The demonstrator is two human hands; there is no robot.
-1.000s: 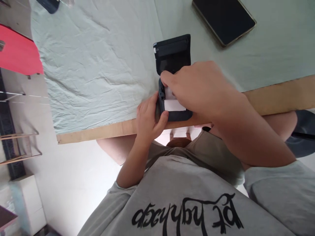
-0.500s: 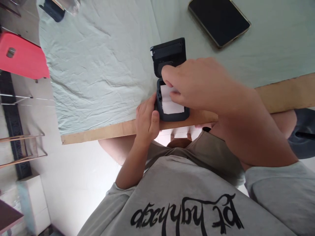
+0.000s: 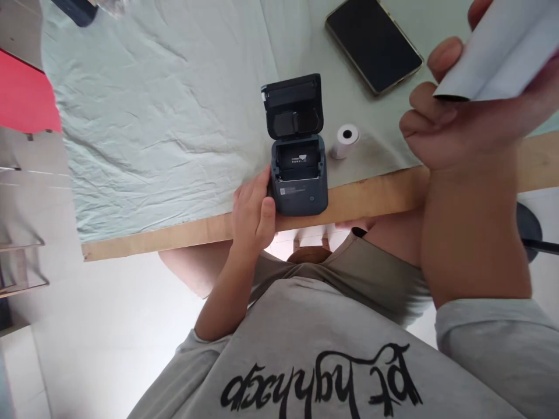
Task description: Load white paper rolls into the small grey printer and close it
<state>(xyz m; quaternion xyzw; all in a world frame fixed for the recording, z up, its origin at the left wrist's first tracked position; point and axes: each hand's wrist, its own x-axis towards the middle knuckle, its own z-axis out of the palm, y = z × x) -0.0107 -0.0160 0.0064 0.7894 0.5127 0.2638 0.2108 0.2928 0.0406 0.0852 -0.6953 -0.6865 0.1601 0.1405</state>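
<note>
Left hand [image 3: 252,212] grips the left side of a small dark printer [image 3: 299,186], fingers [image 3: 257,189] clamped on its casing, thumb at the near corner. The printer sits at the near edge of the counter [image 3: 174,240], partly on the pale green cloth [image 3: 152,116]. Its lid [image 3: 293,105] is flipped open and away from the left fingers, dark paper bay showing. Right hand [image 3: 454,128] is raised close to the camera, well apart from the printer, fingers [image 3: 419,125] curled tight on a curled white paper [image 3: 498,55]. A small white paper roll [image 3: 345,141] lies on the cloth just right of the printer, below the right fingers and touched by neither hand. A dark phone [image 3: 373,43] lies face up beyond the roll. A red object [image 3: 26,93] sits far left of the left fingers, off the counter.
</note>
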